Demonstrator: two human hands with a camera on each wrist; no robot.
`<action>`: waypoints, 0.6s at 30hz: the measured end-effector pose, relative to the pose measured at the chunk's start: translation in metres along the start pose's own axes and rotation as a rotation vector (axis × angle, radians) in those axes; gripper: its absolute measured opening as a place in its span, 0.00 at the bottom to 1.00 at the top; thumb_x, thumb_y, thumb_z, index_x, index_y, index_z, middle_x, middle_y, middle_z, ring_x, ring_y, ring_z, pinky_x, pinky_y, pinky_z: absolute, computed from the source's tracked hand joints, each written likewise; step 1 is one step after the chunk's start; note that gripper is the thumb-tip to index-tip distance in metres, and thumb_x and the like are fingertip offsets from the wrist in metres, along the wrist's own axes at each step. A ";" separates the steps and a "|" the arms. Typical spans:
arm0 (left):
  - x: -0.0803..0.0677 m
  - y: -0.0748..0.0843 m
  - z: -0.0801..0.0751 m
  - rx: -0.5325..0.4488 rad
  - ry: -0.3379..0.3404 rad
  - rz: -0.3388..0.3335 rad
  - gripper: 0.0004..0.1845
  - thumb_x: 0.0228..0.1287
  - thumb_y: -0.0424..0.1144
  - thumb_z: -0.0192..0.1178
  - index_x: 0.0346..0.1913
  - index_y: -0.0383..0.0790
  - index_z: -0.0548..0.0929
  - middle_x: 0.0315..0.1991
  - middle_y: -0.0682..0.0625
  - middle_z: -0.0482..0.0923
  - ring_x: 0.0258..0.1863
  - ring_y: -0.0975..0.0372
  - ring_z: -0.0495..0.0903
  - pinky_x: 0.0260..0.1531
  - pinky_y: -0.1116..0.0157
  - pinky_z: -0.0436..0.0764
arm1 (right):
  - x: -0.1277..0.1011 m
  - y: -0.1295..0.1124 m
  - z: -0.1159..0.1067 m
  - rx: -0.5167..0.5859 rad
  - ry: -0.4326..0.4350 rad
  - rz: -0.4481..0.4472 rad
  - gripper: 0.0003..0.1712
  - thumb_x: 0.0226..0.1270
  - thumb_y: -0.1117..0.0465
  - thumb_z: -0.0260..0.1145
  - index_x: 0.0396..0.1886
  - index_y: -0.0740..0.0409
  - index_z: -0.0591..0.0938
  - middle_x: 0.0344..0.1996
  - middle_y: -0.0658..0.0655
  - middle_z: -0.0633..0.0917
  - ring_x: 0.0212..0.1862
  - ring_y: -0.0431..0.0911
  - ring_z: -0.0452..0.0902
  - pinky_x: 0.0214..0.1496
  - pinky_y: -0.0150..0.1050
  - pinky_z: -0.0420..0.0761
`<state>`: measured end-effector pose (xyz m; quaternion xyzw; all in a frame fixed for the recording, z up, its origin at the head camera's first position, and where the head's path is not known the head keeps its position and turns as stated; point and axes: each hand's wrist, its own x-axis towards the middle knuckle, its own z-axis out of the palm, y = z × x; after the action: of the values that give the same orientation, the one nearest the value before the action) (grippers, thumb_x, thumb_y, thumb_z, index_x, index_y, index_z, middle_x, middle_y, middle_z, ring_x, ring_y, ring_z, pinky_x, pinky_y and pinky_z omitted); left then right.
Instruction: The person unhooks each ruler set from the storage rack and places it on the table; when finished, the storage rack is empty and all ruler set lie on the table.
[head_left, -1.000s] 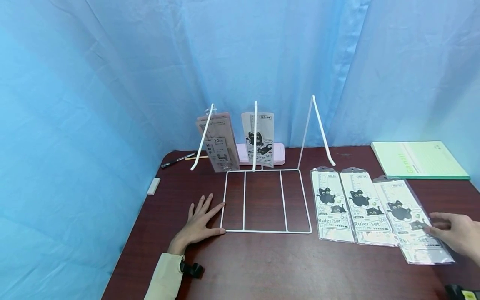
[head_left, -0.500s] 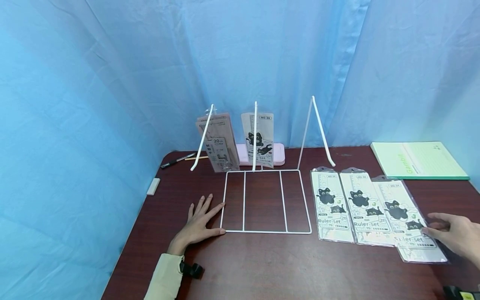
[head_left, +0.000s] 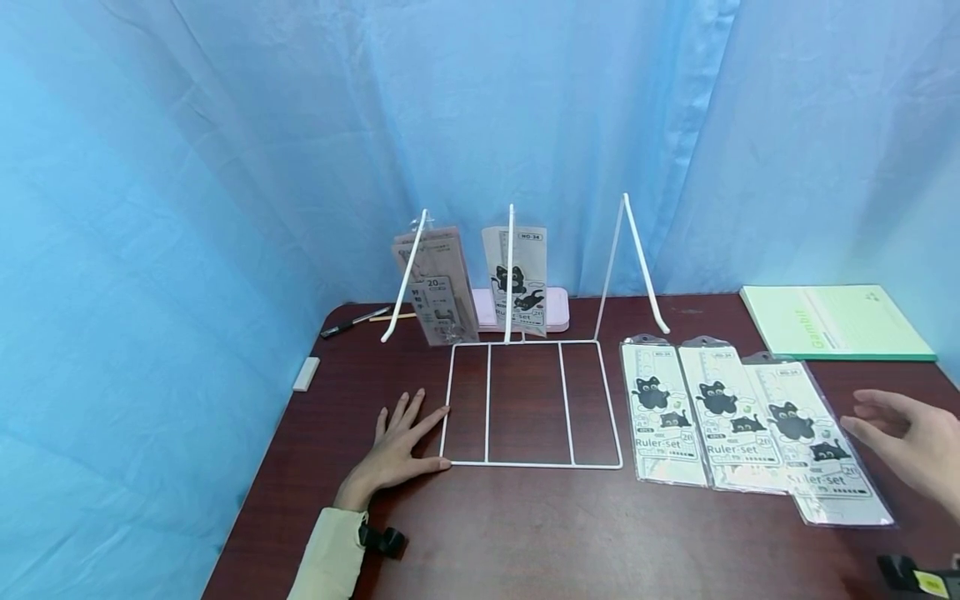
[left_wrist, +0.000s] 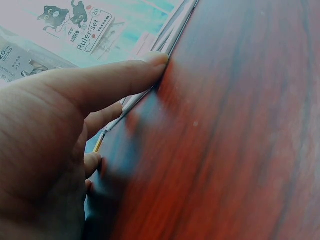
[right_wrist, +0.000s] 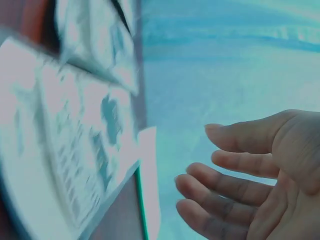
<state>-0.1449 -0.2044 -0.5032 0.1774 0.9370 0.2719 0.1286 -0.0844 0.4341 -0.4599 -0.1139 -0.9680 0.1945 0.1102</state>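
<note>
The rightmost ruler pack (head_left: 817, 442) lies flat on the table (head_left: 525, 533) in the lower right of the head view, its long axis running from the hanging tab at the far end down toward the near edge, tilted a little to the right. Its left edge overlaps the middle ruler pack (head_left: 726, 417), and a third ruler pack (head_left: 660, 412) lies just left of that.

The right hand (head_left: 903, 442) hovers just to the right of the rightmost pack, above the table and clear of the plastic, fingers straight and spread, holding nothing. The pack lies to the left of those fingertips and slightly lower in the frame, so this hand is by far the nearer one.

The left hand (head_left: 397, 442) lies flat on the table at lower centre-left, well apart from the packs, fingers spread; its forefinger touches the left side of the white wire rack (head_left: 525, 462).

Behind the rack's base two more packs hang on its prongs, and a green notebook (head_left: 832, 321) lies at right.
</note>
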 end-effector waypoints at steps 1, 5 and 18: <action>0.000 0.000 0.000 0.001 0.000 -0.003 0.45 0.60 0.58 0.68 0.78 0.57 0.62 0.83 0.39 0.41 0.82 0.40 0.35 0.73 0.31 0.34 | 0.000 -0.011 -0.003 -0.003 -0.007 0.001 0.28 0.66 0.66 0.67 0.61 0.80 0.72 0.46 0.82 0.80 0.33 0.59 0.84 0.41 0.53 0.80; 0.001 0.000 0.001 0.006 -0.009 -0.017 0.45 0.59 0.59 0.67 0.78 0.57 0.61 0.83 0.40 0.41 0.82 0.40 0.34 0.73 0.31 0.33 | -0.002 -0.053 -0.016 0.017 -0.011 -0.067 0.27 0.66 0.62 0.69 0.59 0.75 0.76 0.45 0.79 0.84 0.31 0.41 0.87 0.49 0.63 0.68; 0.002 0.000 0.001 0.016 -0.023 -0.031 0.45 0.59 0.61 0.67 0.78 0.57 0.61 0.83 0.41 0.39 0.82 0.41 0.32 0.73 0.31 0.32 | 0.011 -0.141 0.009 0.356 -0.127 -0.266 0.25 0.66 0.59 0.71 0.60 0.63 0.80 0.44 0.51 0.90 0.39 0.09 0.68 0.31 0.19 0.78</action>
<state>-0.1464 -0.2031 -0.5038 0.1669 0.9403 0.2604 0.1422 -0.1221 0.3069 -0.4093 0.0483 -0.9300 0.3526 0.0919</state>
